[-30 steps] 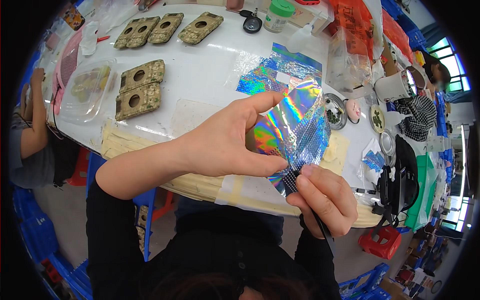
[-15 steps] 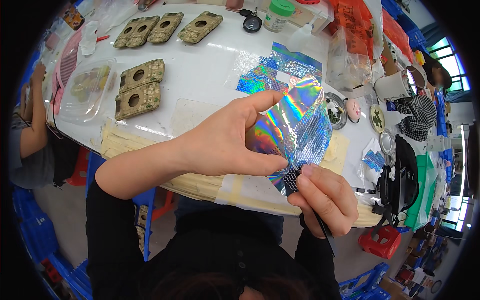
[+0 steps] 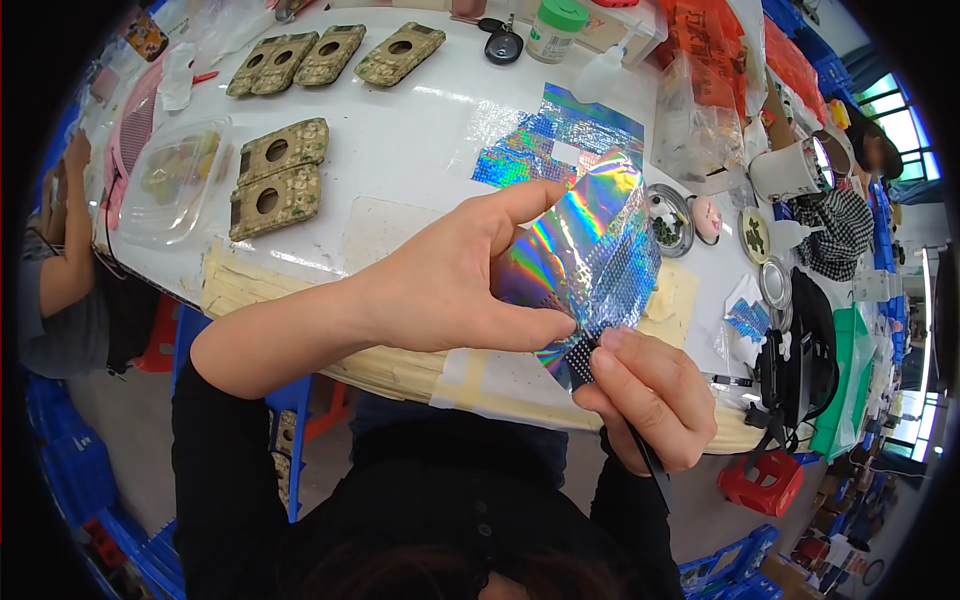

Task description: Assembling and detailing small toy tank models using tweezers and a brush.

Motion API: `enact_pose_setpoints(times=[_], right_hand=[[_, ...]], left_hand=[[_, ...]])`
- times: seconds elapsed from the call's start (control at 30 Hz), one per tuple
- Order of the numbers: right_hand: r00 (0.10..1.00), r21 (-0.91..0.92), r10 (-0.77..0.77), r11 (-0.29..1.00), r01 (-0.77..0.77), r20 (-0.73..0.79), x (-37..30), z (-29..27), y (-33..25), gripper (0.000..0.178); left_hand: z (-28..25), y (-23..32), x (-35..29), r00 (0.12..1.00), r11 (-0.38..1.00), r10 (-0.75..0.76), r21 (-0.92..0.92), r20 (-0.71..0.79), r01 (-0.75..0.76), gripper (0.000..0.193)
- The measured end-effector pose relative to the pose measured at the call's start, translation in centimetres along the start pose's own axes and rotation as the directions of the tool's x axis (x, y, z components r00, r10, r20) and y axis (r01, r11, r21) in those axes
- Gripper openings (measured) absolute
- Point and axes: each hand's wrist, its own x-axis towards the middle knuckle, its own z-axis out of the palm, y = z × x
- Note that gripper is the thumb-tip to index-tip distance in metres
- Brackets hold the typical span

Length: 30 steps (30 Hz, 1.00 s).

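Observation:
My left hand [image 3: 445,285] is closed on a shiny holographic sheet [image 3: 605,240], its thumb on the near edge and its other fingers mostly hidden behind. Rows of small dots or pieces cover the sheet, which is bent and shows rainbow reflections. In my right hand [image 3: 655,395] is a pair of slim black tweezers [image 3: 652,468], pinched between thumb and fingers. Their tips meet the sheet's lower corner, close to my left thumb; whether they grip anything there is too small to tell. More holographic sheets [image 3: 510,155] lie on the table behind.
Several camouflage-patterned tank-shaped shells [image 3: 278,200] lie at the left and far left. A clear plastic box [image 3: 180,180] stands beyond them. Round metal dishes [image 3: 683,222] and a black bag [image 3: 812,350] are at the right. A green-lidded jar [image 3: 557,30] stands at the back.
The holographic sheet has tilted slightly, so its reflections have shifted. Both hands stay almost in place, the right fingertips a touch further left.

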Motion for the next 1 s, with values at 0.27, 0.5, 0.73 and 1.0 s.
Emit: enact_pose_setpoints(times=[0.27, 0.5, 0.73, 1.0], right_hand=[[0.997, 0.111, 0.065, 0.992, -0.062, -0.030, -0.6, 0.2, 0.3, 0.031], [0.993, 0.209, 0.117, 0.972, -0.112, -0.013, -1.0, -0.4, 0.7, 0.033], [0.994, 0.182, 0.106, 0.978, -0.104, -0.002, -0.8, -0.1, 0.6, 0.035], [0.993, 0.167, 0.114, 0.980, -0.109, -0.020, -0.7, 0.2, 0.5, 0.034]], left_hand=[[-0.3, 0.0, 0.0, 0.999, 0.997, 0.027, 0.075, 0.041, -0.030, 0.068], [0.0, -0.4, 0.2, 0.998, 0.997, 0.055, 0.057, 0.016, -0.056, 0.068], [0.1, 0.0, 0.0, 1.000, 1.000, 0.013, 0.007, -0.010, -0.013, 0.075], [0.1, -0.1, 0.1, 1.000, 1.000, 0.015, 0.003, -0.016, -0.015, 0.075]])
